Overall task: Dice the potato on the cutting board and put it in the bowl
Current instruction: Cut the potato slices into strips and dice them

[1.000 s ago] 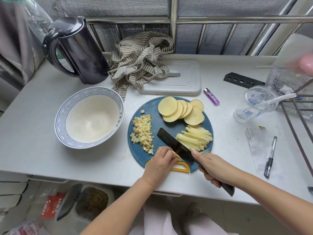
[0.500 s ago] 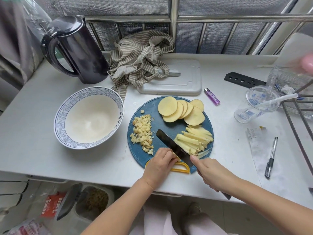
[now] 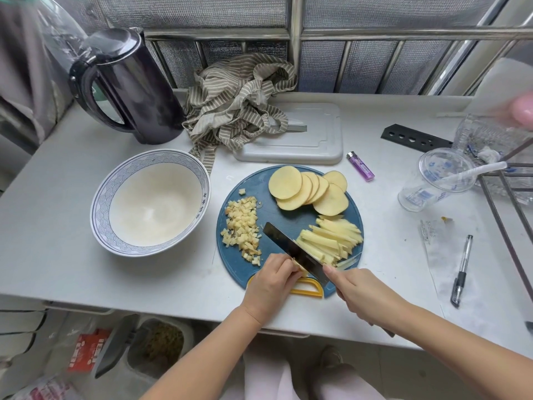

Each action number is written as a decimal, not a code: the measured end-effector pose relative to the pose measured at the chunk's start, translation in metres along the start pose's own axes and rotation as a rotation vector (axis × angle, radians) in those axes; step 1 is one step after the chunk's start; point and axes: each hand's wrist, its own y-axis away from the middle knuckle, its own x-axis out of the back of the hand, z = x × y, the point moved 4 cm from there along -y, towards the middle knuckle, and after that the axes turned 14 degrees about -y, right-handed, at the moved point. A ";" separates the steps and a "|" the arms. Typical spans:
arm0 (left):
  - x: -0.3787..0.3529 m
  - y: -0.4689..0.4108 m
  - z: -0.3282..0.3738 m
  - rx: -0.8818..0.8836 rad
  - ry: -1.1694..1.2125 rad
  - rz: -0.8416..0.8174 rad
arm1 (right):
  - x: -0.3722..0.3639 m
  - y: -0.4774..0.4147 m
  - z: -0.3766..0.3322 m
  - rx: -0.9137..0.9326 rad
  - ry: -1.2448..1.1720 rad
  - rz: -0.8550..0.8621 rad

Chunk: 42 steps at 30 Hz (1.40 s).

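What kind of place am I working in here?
Probably a makeshift home kitchen corner by a barred window: a black electric kettle, a round blue cutting board with cut potato, and a striped apron share a white table.

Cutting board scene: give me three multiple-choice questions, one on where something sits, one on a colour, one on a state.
1. Where is the bowl relative to the cutting board?
A. left of it
B. right of it
C. on top of it

2. What colour is the lighter?
A. green
B. purple
C. red

3. What is in the bowl?
A. diced potato
B. potato slices
C. nothing

Answers:
1. A, the bowl stands to the board's left, near the kettle.
2. B, its body is purple.
3. C, the potato dice lie on the board; the right hand holds the knife.
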 end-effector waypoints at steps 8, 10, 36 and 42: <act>-0.001 0.001 0.000 0.010 0.023 -0.008 | 0.004 -0.013 -0.005 0.075 0.115 0.005; 0.000 0.000 0.000 0.017 0.019 -0.012 | 0.002 -0.017 -0.005 0.089 0.145 -0.003; 0.003 0.001 -0.009 -0.067 0.011 0.030 | -0.009 -0.001 0.012 -0.014 0.026 0.056; 0.004 0.000 -0.007 -0.071 0.002 0.023 | 0.002 0.008 0.001 -0.075 -0.127 0.024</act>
